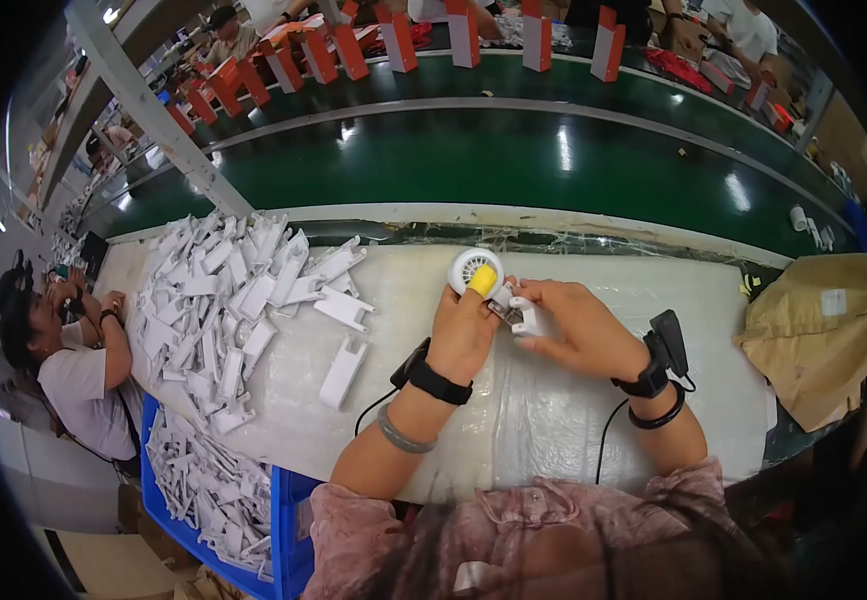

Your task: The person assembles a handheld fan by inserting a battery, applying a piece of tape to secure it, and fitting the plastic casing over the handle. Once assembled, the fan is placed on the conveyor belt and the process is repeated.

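Left hand (466, 335) closed on a white spoked disc (468, 268), gripping it upper middle, above the desk (644, 290). Yellow finger cover (483, 281) on that hand, over the disc's face; looks like the thumb. Right hand (586, 325) just beside, fingers curled around a small white bracket (525, 319), right next to the disc; can't tell if the two parts are joined. Black wrist straps (441, 383) on both arms, grey bangle (406, 431) on left forearm.

Blue crate (278, 510) lower left, beside the desk's near edge, full of small white plastic parts (209, 485). One loose white channel piece (343, 372) lies on the desk, left of the left hand. Further left, big messy heap of similar white channel pieces (219, 285). Brown paper package (809, 330) at the desk's right end. Co-worker (89, 375) far left, hands raised near face.

Beyond the desk, green conveyor belt (454, 150). Orange-and-white boxes (464, 35) stand in a row along its far side, more workers behind.
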{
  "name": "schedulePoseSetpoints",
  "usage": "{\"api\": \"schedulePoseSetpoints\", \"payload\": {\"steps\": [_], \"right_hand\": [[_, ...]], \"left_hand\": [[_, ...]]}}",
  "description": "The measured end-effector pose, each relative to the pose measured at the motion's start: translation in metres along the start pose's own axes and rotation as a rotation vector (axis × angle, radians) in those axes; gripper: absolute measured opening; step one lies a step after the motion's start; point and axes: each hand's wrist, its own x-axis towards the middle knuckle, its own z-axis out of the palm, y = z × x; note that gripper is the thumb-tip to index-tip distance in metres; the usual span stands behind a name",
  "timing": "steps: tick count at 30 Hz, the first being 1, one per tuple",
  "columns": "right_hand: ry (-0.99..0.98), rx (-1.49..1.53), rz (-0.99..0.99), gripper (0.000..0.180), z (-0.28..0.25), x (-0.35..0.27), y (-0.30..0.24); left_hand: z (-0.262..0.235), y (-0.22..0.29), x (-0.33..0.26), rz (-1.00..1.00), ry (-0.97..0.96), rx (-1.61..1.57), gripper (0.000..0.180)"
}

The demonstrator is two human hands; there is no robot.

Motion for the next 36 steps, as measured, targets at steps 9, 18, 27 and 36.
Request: {"api": "schedulePoseSetpoints", "payload": {"steps": [9, 18, 27, 36], "right_hand": [[-0.115, -0.376, 0.362, 0.056, 0.005, 0.000, -0.041], [0.217, -0.232, 0.216, 0.055, -0.020, -0.008, -0.018], [0.333, -0.354, 0.180, 0.051, 0.012, 0.000, -0.009], [0.343, -0.372, 0.167, 0.050, 0.022, 0.003, -0.004]], "left_hand": [[0.009, -0.001, -0.006, -0.062, 0.021, 0.001, 0.035], [0.011, 0.005, -0.004, 0.076, 0.047, -0.036, 0.035], [0.009, 0.001, -0.002, 0.099, 0.059, -0.061, 0.037], [0.010, 0.001, -0.004, 0.122, 0.043, -0.041, 0.035]]}}
